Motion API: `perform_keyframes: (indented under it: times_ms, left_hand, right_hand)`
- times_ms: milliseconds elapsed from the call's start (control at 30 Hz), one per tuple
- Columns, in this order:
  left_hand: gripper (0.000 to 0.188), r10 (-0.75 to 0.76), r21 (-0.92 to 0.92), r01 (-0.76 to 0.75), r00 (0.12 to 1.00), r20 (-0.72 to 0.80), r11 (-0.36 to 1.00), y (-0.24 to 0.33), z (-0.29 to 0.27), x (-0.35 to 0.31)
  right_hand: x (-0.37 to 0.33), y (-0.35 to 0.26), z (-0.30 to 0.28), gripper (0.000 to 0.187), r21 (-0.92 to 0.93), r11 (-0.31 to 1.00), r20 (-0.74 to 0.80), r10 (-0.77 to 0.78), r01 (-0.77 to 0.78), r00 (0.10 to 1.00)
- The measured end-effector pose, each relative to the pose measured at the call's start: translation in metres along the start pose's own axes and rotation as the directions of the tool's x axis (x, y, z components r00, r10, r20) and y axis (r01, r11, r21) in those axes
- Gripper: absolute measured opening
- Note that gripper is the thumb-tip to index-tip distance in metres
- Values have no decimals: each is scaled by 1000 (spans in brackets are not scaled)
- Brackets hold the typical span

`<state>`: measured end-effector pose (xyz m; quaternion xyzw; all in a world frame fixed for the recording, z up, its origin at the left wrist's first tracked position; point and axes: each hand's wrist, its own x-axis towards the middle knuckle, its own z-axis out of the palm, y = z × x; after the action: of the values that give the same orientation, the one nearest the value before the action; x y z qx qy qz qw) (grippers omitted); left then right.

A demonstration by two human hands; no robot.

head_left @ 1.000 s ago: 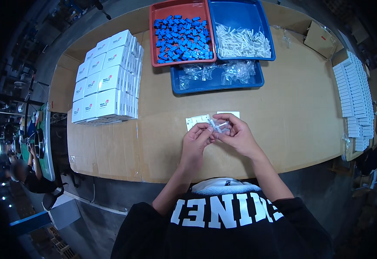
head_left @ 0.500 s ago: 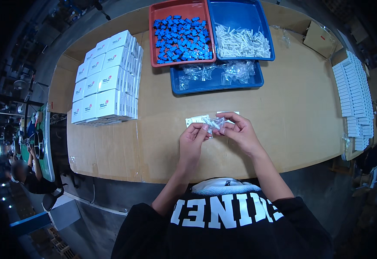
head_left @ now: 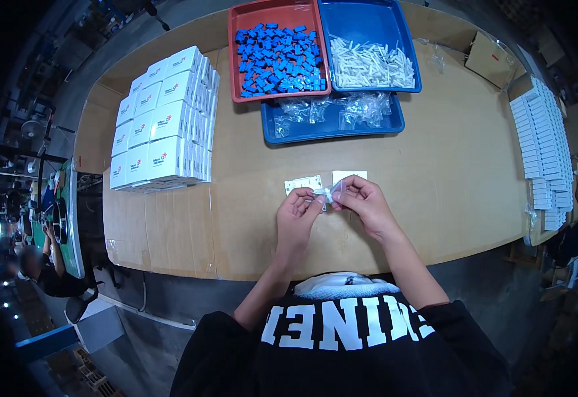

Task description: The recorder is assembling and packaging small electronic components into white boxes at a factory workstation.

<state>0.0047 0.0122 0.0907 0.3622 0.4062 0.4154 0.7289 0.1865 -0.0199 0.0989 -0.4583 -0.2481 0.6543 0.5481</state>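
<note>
My left hand [head_left: 297,212] and my right hand [head_left: 363,202] meet over the near middle of the cardboard-covered table [head_left: 434,172]. Between their fingertips they pinch a small clear plastic bag [head_left: 324,192] with something pale inside. Just beyond the hands lie two small white plates [head_left: 304,184] flat on the table, side by side. Farther back stand a red tray of blue parts [head_left: 277,58], a blue tray of white parts [head_left: 370,63] and a lower blue tray of clear bags [head_left: 332,112].
A block of white boxes [head_left: 162,122] stands at the left of the table. A row of flat white boxes [head_left: 542,149] runs along the right edge, with a brown carton [head_left: 487,56] at the back right. Another person [head_left: 44,268] sits far left below.
The bag looked bulkier a second ago; now it is drawn out thin between my fingertips. Both hands have shifted slightly toward me and to the left.
</note>
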Motion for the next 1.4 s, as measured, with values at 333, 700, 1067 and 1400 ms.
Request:
perform_keyframes:
  times_ms: [333,700,1067,1400]
  left_hand:
    - [17,7,-1,-7,1000,-28,1000,-8,-2,3]
    - [7,12,-15,-12,999,-53,1000,-6,3,1]
    - [21,48,-23,-49,998,-28,999,-4,6,1]
    - [24,63,-87,-71,994,-91,994,-3,4,4]
  right_hand:
    - [-2,1,1,19,9,998,41,55,-55,998]
    - [-2,3,3,11,124,991,26,54,-56,998]
    - [1,10,2,10,149,986,27,72,-75,997]
    - [-3,6,14,14,158,984,42,71,-76,997]
